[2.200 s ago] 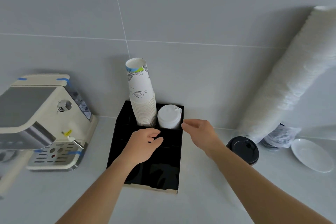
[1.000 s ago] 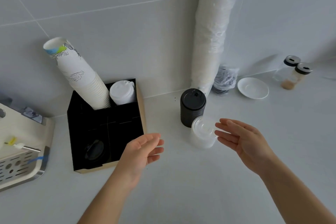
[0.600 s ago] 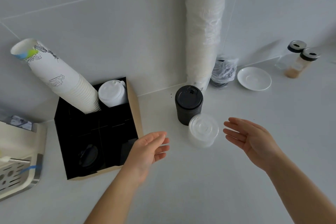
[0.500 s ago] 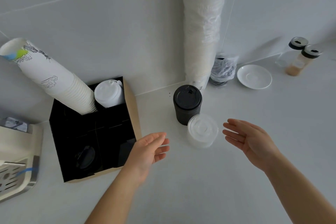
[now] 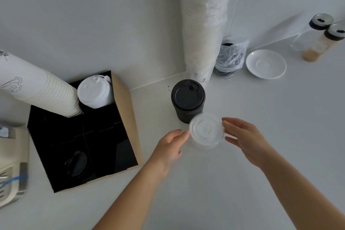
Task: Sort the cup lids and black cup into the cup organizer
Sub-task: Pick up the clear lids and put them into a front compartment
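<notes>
Both hands have closed in from apart, left hand (image 5: pixel 170 146) and right hand (image 5: pixel 246 141) open, fingertips flanking the clear lid stack (image 5: pixel 206 130) beside the black cup (image 5: pixel 187 100): light, slippery, flexible, best pinched at opposite rims

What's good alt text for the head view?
Both hands, left hand and right hand, close in on a stack of clear lids beside a lidded black cup on a white counter. Left stands a black organizer.
</notes>
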